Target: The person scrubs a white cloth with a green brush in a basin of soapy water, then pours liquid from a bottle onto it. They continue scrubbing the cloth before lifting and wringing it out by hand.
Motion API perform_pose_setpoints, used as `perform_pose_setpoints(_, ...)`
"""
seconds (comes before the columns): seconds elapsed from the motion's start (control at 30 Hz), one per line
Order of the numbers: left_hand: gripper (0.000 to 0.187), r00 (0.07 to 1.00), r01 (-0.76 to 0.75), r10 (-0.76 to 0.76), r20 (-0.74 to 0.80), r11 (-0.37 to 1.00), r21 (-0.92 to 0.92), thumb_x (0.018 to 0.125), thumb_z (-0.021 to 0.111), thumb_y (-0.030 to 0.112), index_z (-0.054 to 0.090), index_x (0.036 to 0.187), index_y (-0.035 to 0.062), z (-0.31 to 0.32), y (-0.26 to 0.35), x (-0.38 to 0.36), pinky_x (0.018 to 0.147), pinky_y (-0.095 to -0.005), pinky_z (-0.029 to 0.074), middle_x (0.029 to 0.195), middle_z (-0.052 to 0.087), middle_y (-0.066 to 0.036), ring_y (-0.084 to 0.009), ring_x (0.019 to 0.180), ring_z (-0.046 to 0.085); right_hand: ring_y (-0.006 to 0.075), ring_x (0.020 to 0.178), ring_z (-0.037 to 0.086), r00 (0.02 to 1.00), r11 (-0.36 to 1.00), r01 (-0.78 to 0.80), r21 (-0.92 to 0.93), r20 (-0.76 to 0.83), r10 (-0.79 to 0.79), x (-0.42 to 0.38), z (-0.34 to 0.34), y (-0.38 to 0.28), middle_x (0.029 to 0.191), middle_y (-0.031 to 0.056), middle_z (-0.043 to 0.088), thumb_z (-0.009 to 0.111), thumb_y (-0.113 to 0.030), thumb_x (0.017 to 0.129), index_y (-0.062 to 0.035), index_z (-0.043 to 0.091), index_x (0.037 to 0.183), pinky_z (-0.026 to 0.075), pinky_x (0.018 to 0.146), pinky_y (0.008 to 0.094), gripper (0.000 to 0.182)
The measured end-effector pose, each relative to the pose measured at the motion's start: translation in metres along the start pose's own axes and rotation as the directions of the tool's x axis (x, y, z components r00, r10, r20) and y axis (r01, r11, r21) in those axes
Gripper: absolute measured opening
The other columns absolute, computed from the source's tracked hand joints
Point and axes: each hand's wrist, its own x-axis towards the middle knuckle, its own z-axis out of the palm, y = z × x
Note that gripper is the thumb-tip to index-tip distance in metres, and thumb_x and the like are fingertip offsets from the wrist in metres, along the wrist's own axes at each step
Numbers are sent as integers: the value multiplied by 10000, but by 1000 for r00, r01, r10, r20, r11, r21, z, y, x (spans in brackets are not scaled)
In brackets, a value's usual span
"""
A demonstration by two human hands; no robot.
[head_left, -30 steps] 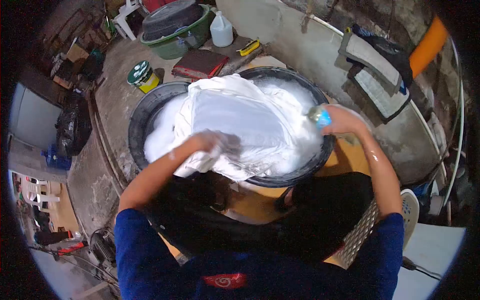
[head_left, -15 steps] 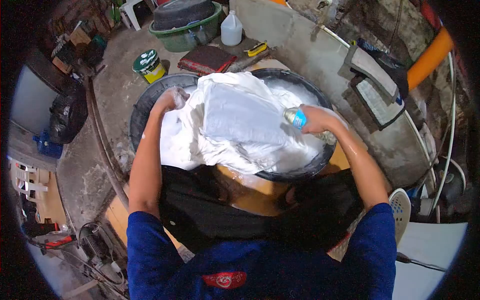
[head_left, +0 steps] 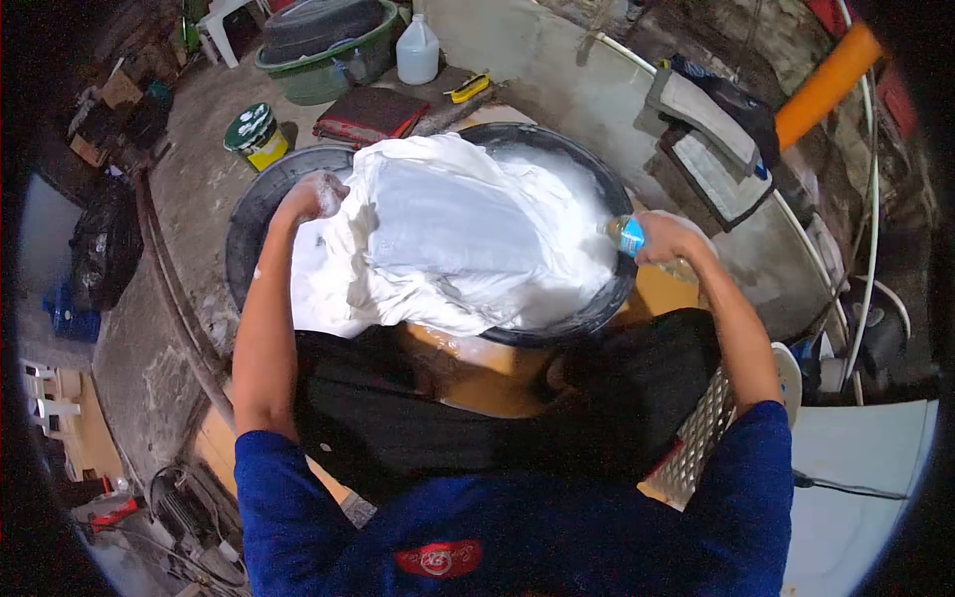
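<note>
A large black basin (head_left: 242, 264) of white suds stands before me, with a wet white cloth (head_left: 370, 298) heaped across it. The cloth's middle is stretched smooth over a flat, greyish area, and whatever lies beneath is hidden. My left hand (head_left: 320, 195), flecked with foam, is closed on the cloth's left edge. My right hand (head_left: 668, 241) is wrapped around a clear bottle with a blue label (head_left: 628, 236). The bottle is tilted on its side above the basin's right rim, its narrow end pointing left toward the cloth.
Beyond the basin are a green-lidded bucket (head_left: 255, 136), a dark folded mat (head_left: 372, 116), a yellow brush (head_left: 470, 88), a white jug (head_left: 417, 50) and a green tub (head_left: 310, 84). A low concrete wall (head_left: 557, 75) runs along the right, with mats (head_left: 718, 177) hung over it.
My right hand has drawn the bottle rightward, away from the cloth to the basin's rim. My left hand stays at the cloth's edge. The whole view has shifted slightly.
</note>
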Motion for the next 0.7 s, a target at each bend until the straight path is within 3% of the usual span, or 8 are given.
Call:
perform_pose_setpoints(0.03, 156, 997, -71, 70, -42, 998, -2, 732, 551, 183, 622, 720, 44, 3, -2, -1, 634, -388, 445, 771, 611, -167, -333, 710, 569, 356, 812, 580, 997, 1000, -5, -5, 74, 5, -2, 1, 5, 845, 207, 605, 764, -220, 496, -13, 550, 895, 451, 714, 409, 498)
perform_pose_setpoints(0.1, 162, 996, -66, 65, -61, 998, -12, 733, 557, 191, 620, 720, 43, 7, -5, 1, 630, -393, 442, 775, 608, -172, -332, 714, 571, 349, 784, 591, 976, 1000, -8, -19, 217, 12, -2, 0, 20, 807, 194, 617, 774, -207, 486, -19, 561, 874, 459, 696, 406, 481)
perform_pose_setpoints(0.2, 182, 995, -93, 92, -47, 995, -32, 733, 568, 207, 617, 727, 32, 9, -4, 2, 628, -403, 437, 776, 602, -184, -335, 719, 574, 337, 764, 601, 1000, 1000, 5, -15, -22, -6, -10, 11, 34, 785, 181, 626, 785, -206, 477, -33, 572, 864, 469, 677, 405, 475)
perform_pose_setpoints(0.3, 207, 999, -45, 45, -13, 998, -39, 731, 574, 221, 609, 736, 17, 8, 2, 5, 631, -411, 434, 765, 596, -193, -339, 717, 576, 330, 765, 604, 976, 981, -81, -176, 187, 114, -14, 7, 36, 807, 183, 627, 793, -217, 473, -31, 577, 863, 472, 671, 410, 483)
perform_pose_setpoints(0.4, 224, 998, 64, -63, 26, 997, -45, 731, 574, 227, 604, 740, 5, 3, 14, 7, 632, -417, 432, 753, 592, -201, -344, 707, 576, 332, 744, 606, 990, 988, -93, -127, 91, 105, -29, -3, 21, 810, 184, 628, 798, -223, 468, -27, 579, 846, 473, 661, 418, 478)
perform_pose_setpoints(0.5, 242, 996, 84, -81, 45, 994, -72, 737, 575, 237, 602, 736, -4, -2, 20, 5, 627, -412, 434, 751, 591, -207, -343, 696, 578, 324, 724, 608, 988, 984, -19, -176, 150, 46, -27, 2, 25, 792, 180, 628, 795, -224, 478, -24, 574, 844, 473, 646, 410, 472)
perform_pose_setpoints(0.6, 255, 992, 123, -118, 46, 987, -106, 743, 590, 247, 604, 730, -7, 1, 17, 7, 622, -401, 438, 748, 595, -208, -330, 687, 585, 322, 733, 601, 956, 998, 30, -55, 292, -13, -32, -7, 8, 777, 178, 619, 777, -224, 505, -21, 569, 839, 467, 652, 400, 443)
perform_pose_setpoints(0.7, 254, 982, 185, -180, 52, 974, -129, 741, 612, 247, 608, 726, -7, 2, 17, 5, 621, -394, 441, 739, 601, -202, -312, 681, 591, 321, 759, 590, 991, 988, 75, 133, 100, -89, -43, -24, -30, 794, 179, 609, 757, -212, 530, -14, 565, 835, 461, 673, 393, 411)
